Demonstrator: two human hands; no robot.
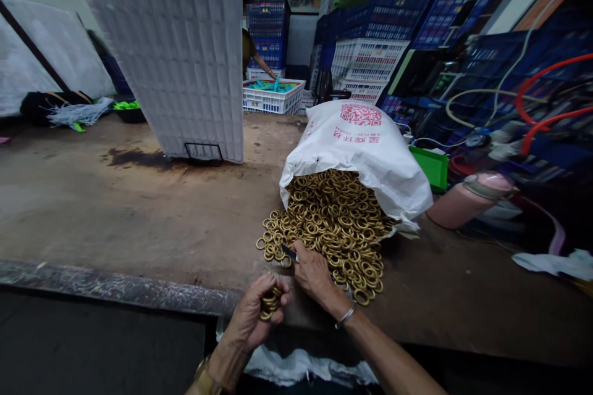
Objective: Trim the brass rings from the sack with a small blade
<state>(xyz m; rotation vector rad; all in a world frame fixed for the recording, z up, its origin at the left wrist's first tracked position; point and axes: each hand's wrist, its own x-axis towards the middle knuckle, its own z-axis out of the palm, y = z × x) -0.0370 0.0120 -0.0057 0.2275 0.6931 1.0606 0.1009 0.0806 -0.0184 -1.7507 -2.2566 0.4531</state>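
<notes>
My left hand (pixel 252 311), just off the table's front edge, is closed around several gold-coloured metal rings (pixel 269 303). Over the near side of a heap of like rings (pixel 340 222) is my right hand (pixel 315 271), its fingers wrapped round a small dark blade-like tool (pixel 290 252). The tool's tip points left, close to loose rings at the heap's edge; whether it touches them I cannot tell. The heap spills from the open mouth of a white woven sack (pixel 356 136) with red print, lying on its side.
On the brown table (pixel 115 216) stands a tall whitish ribbed panel (pixel 176 55) in a wire holder. A pink bottle (pixel 467 200) and green tray (pixel 430 168) lie right of the sack. Behind, another person's arm (pixel 263 65) reaches into a white crate (pixel 273 97). Below the edge hangs white sacking (pixel 301 367).
</notes>
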